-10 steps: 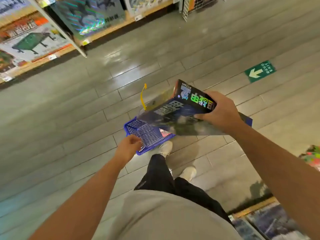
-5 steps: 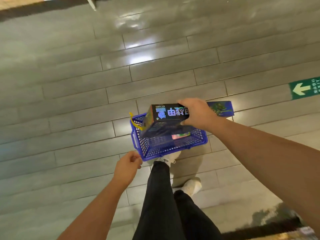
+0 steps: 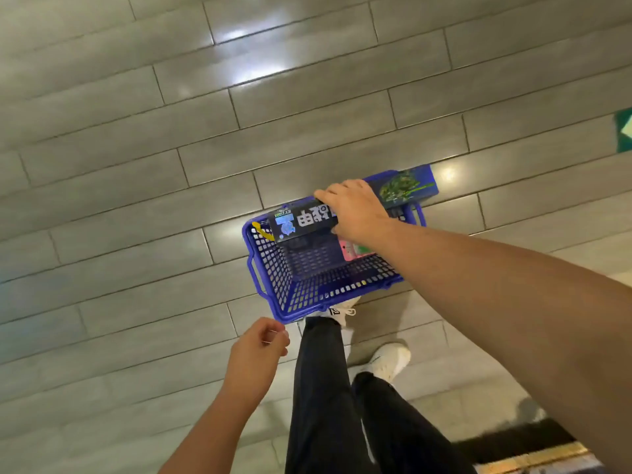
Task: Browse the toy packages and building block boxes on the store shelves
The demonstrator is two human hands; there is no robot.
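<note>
A blue plastic shopping basket (image 3: pixel 273 278) stands on the floor in front of my feet. My right hand (image 3: pixel 359 210) grips a long dark building block box (image 3: pixel 301 220) that lies across the basket's far rim; its right end with a green picture (image 3: pixel 403 186) sticks out past the basket. A pink package (image 3: pixel 352 251) lies at the bottom of the basket. My left hand (image 3: pixel 256 350) hovers near the basket's near left corner, fingers curled, with nothing in it.
Grey plank floor (image 3: pixel 171 165) lies all around. A green arrow floor sign (image 3: pixel 626 130) shows at the right edge. A shelf base with a yellow strip (image 3: pixel 533 456) is at the bottom right. My legs and white shoes (image 3: pixel 390 360) stand just behind the basket.
My right hand has lowered the box from above the basket onto its far rim. My left hand has come off the basket's edge. The view has tilted down and the shelves are out of sight.
</note>
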